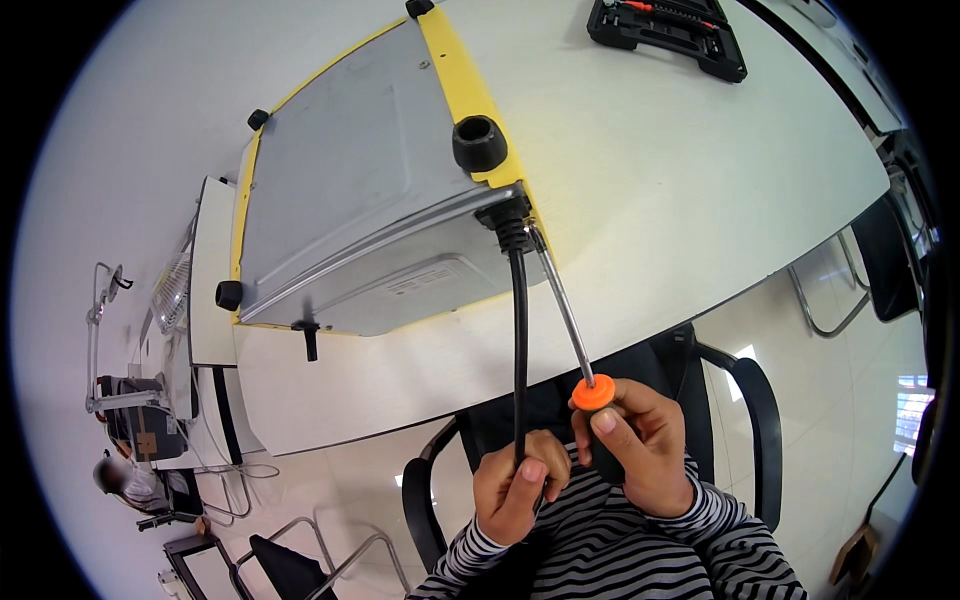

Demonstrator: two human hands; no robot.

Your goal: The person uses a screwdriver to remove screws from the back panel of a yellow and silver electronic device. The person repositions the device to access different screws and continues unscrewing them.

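A grey metal appliance (345, 140) with yellow side edges and black rubber feet lies tipped on the white table, its underside toward me. From its near right corner a thick black power cord (519, 340) runs down through a ribbed collar. My left hand (518, 485) is closed around that cord. My right hand (640, 440) grips the orange and black handle of a screwdriver (570, 315). Its long steel shaft reaches up to the appliance's corner beside the cord collar, where the tip seems to meet a screw; the exact contact is too small to make out.
At the table's far side an open black tool case (668, 35) holds bits and an orange-marked tool. A black armchair (755, 420) stands around me at the table (690, 220) edge. Further left are another chair (290, 565), a side desk, a lamp arm and a seated person (145, 485).
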